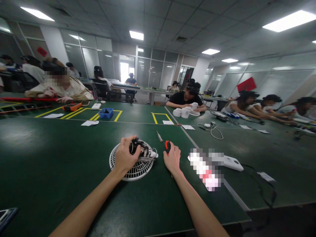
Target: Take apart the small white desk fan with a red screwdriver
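Observation:
A round white fan grille point(142, 172) lies on the green table, with a black fan motor point(134, 144) on top of it. My left hand point(125, 156) is closed around the motor from the left. White plastic parts and thin wires point(149, 154) stick out to the motor's right. To the right of the grille, my right hand point(173, 158) grips a screwdriver point(168, 147) by its orange and black handle, low over the table. Most of its shaft is hidden under the hand. Between and beyond both hands lies a small slim screwdriver point(159, 136) with a clear handle.
A lit phone point(203, 171), partly blurred out, and a white power strip point(233, 163) with a black cord lie on the right. Farther back are a blue bin point(106, 113), paper slips and a coiled grey cable point(214, 130). Across the table, a person point(186, 98) handles white parts.

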Demonstrator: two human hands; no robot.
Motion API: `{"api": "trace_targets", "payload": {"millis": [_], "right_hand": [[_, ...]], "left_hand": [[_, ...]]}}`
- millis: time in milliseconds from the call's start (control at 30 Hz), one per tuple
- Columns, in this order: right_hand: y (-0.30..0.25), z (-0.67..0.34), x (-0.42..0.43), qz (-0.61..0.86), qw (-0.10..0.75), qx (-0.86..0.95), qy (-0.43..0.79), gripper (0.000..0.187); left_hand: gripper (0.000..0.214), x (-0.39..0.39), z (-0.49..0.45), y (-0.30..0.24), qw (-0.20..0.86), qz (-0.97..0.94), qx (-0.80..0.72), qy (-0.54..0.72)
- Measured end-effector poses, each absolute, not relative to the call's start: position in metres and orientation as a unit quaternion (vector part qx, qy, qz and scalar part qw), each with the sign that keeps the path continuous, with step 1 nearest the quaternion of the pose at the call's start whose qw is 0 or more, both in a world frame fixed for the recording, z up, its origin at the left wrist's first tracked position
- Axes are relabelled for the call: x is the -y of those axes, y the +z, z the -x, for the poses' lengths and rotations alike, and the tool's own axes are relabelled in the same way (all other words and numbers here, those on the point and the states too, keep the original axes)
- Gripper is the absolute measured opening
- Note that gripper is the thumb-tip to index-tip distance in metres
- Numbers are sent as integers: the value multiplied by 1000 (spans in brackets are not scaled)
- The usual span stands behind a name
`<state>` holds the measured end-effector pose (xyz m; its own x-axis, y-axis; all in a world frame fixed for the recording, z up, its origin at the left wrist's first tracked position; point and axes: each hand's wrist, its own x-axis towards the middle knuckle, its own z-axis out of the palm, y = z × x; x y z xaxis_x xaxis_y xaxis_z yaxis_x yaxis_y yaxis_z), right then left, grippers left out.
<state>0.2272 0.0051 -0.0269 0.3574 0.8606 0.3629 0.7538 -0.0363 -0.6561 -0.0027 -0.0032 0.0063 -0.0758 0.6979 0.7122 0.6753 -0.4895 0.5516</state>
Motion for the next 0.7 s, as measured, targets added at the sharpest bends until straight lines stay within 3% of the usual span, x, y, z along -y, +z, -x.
{"api": "trace_targets", "payload": {"millis": [100,300,567,700], "right_hand": [[-29,-230,-8,726,325,605,31,56],[-27,-236,-14,725,284,626,28,54],[-26,-235,-18,709,257,657,5,51],[-26,-233,-16,707,245,663,0,43]], "left_hand": [[33,3,8,11,18,-680,-512,524],[35,-3,35,23,30,-698,-528,482],[59,7,116,51,113,-680,-602,404],[72,15,172,58,82,-662,-665,336]]}}
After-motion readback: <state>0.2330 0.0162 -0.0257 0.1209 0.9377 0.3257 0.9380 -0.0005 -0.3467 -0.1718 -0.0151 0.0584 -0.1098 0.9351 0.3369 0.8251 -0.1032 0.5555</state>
